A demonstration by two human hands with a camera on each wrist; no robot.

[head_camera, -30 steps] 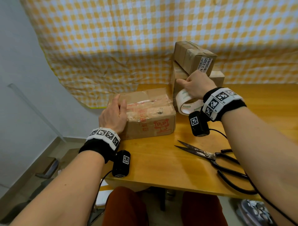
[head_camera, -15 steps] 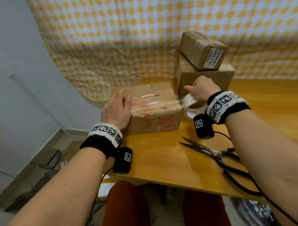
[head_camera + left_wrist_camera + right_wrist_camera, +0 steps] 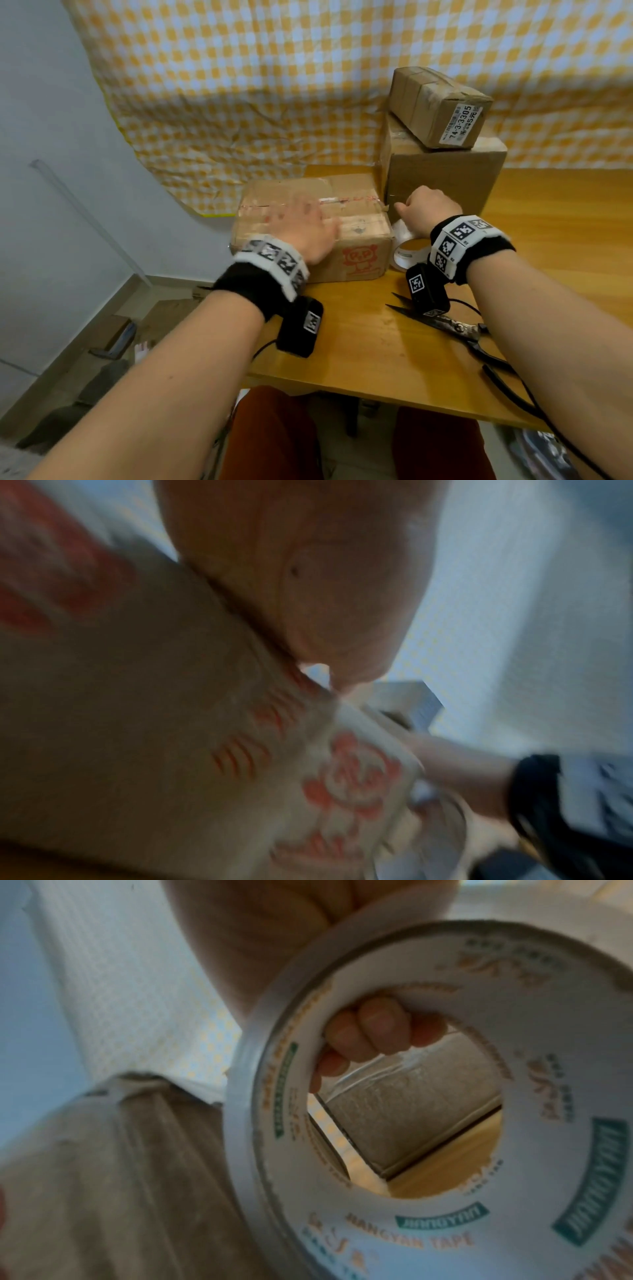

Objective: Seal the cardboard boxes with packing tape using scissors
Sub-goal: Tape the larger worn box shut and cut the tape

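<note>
A cardboard box (image 3: 342, 226) printed with a red cartoon figure is seen on the wooden worktop (image 3: 376, 342), a clear tape strip laid along its top. The left hand (image 3: 308, 233) is spread flat on the box, fingers apparently straight, though blurred. A roll of packing tape (image 3: 428, 1123), its core marked "HANGYAN TAPE", is gripped by the right hand (image 3: 428, 212) at the box's right end, fingers (image 3: 369, 1026) curled through the core. Scissors (image 3: 455, 329) are left lying near the right wrist. Behind, a small box labelled "74-3-3305" (image 3: 438, 106) is stacked on a larger box (image 3: 442, 181).
</note>
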